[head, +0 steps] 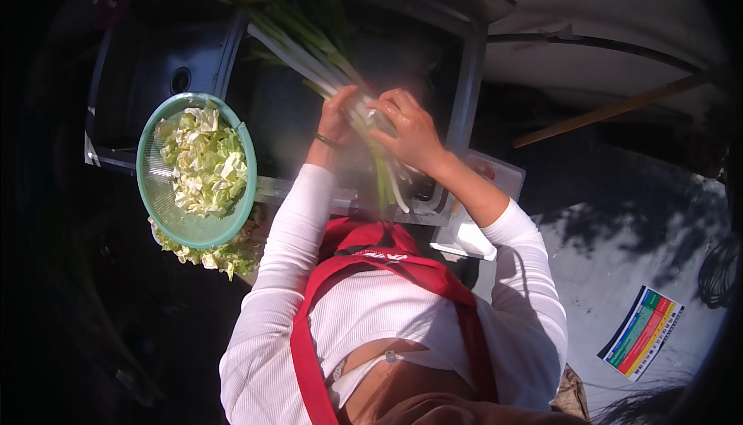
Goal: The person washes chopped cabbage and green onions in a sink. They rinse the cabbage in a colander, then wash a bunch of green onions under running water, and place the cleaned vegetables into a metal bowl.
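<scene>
A bunch of long green onions (307,56) lies slantwise over a dark metal sink basin (447,76), its leafy green tops towards the upper left and some white ends hanging over the near edge. My left hand (338,114) is closed around the white stalks from the left side, with a dark bracelet at the wrist. My right hand (409,129), which looks wet, is on the same bunch from the right, its bent fingers touching the stalks. What the right fingertips pinch is partly hidden. A hazy glare blurs the part around both hands.
A green plastic colander (249,193) of torn cabbage leaves (203,164) stands at the left, partly over a second sink basin (157,53). More cabbage (226,259) lies below it. A translucent plastic container (505,175) is by the sink's right corner. A wooden pole (609,108) slants at the right.
</scene>
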Tool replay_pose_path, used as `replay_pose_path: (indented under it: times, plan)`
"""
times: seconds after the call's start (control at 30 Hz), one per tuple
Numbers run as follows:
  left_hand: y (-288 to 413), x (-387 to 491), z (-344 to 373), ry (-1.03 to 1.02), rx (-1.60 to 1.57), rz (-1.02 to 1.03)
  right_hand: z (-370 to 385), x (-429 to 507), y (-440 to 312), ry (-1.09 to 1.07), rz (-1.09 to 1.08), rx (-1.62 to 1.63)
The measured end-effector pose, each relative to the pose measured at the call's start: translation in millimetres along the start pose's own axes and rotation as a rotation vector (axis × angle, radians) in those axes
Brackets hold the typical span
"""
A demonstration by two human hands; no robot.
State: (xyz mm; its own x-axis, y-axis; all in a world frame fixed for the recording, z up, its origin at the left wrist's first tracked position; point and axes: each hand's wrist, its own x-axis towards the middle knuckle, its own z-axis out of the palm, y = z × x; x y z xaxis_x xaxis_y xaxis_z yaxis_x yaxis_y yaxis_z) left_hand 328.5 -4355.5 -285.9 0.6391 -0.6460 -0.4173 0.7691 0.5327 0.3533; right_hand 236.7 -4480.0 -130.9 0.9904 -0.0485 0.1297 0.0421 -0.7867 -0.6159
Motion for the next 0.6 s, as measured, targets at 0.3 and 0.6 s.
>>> replay_pose_path:
  times: [0.3, 0.6]
  plan:
    - [28, -26, 32, 0.117, 0.113, 0.218, 35, -24, 30, -0.091, 0.217, 0.086]
    - [50, -20, 34, 0.395, 0.270, 0.425, 78, -14, 83, -0.396, 0.306, 0.362]
